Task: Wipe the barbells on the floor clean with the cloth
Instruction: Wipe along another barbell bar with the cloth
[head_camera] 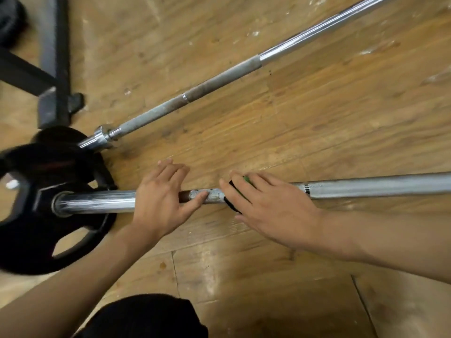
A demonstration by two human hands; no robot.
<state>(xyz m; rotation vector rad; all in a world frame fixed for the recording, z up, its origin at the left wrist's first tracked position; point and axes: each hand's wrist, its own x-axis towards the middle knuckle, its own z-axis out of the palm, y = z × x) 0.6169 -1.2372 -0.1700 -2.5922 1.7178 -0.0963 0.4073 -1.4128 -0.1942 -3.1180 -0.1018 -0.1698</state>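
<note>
Two barbells lie on the floor; we log the near barbell [366, 189] as the one in hand. It runs left to right across the view, with a black weight plate [73, 240] on its left end. The far barbell [219, 74] lies diagonally beyond it, well apart from both hands.

Left hand [161, 196]: fingers straight and loosely spread, laid across the bar, thumb lying along the shaft. It steadies the bar and pinches nothing.

Right hand [271, 203]: fingers fairly straight, laid flat over the dark cloth [231, 203] and pressing it onto the bar. A bit of green shows under the fingers. We cannot tell whether the fingertips curl under the far side.

Between the hands the shaft shows a dull, rust-brown, blotchy stretch. To the right of the cloth the metal looks cleaner.

Judgement on the step: we are wiping the soiled section near the sleeve. To do it well, we would wrap the cloth round the shaft rather than only press from above. We would then stroke along its length toward the left hand and roll the bar to reach the underside. The left hand should keep the bar from rolling away under the push.

Surroundings: worn wood-plank floor [317, 118] with pale scuffs and specks. A dark metal frame [53, 69] stands at upper left. A dark garment [146, 318] shows at the bottom edge.
</note>
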